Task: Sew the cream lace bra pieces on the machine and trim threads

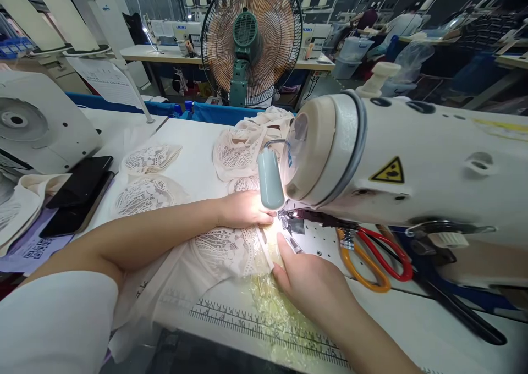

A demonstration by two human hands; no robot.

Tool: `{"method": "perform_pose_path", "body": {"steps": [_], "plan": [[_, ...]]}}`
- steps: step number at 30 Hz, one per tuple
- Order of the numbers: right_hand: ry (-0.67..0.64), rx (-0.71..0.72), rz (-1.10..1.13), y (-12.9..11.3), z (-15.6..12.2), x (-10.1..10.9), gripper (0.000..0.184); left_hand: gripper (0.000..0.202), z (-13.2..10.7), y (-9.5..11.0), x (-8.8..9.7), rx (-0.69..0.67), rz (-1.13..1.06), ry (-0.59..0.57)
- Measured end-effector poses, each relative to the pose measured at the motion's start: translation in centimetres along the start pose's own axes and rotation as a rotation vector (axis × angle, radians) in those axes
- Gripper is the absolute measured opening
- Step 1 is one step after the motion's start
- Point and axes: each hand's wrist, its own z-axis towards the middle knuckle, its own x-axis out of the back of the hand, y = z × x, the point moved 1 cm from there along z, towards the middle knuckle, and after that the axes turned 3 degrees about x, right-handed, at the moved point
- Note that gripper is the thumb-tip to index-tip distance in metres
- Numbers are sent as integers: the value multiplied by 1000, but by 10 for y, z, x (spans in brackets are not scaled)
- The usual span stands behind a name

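Note:
A cream lace piece [225, 250] lies under the needle area of a white sewing machine [412, 159]. My left hand [243, 209] rests on the lace just left of the presser foot [289, 225], fingers curled and pressed down on the fabric. My right hand [307, 278] lies at the front, its fingers stretched flat toward the foot, holding the lace edge down. A small grey lamp [270, 179] shines on the seam spot.
More lace pieces [148, 192] and a lace pile [243, 143] lie on the table behind. Two dark phones [78, 195] sit at left. Orange and red scissors [371, 256] lie under the machine arm. A green fan [251, 38] stands behind; a printed ruler [264, 327] runs along the front edge.

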Motion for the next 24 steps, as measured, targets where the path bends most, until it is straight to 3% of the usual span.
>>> {"method": "perform_pose_path", "body": {"steps": [6, 12, 16, 20, 22, 24], "plan": [[-75, -31, 8, -4, 1, 3, 56, 23, 0, 4, 8, 287, -137, 44], [-20, -21, 50, -2, -6, 4, 53, 29, -4, 11, 9, 241, 72, 78], [171, 40, 206, 9, -25, -5, 33, 15, -13, 31, 7, 38, 254, -109], [466, -22, 508, 12, -45, -23, 27, 5, -17, 43, 11, 70, 338, -304], [589, -55, 672, 4, -51, -34, 38, 11, -18, 45, 16, 132, 165, -275], [645, -7, 779, -10, -52, -41, 54, 17, -18, 45, 21, 234, -114, -119]]}}
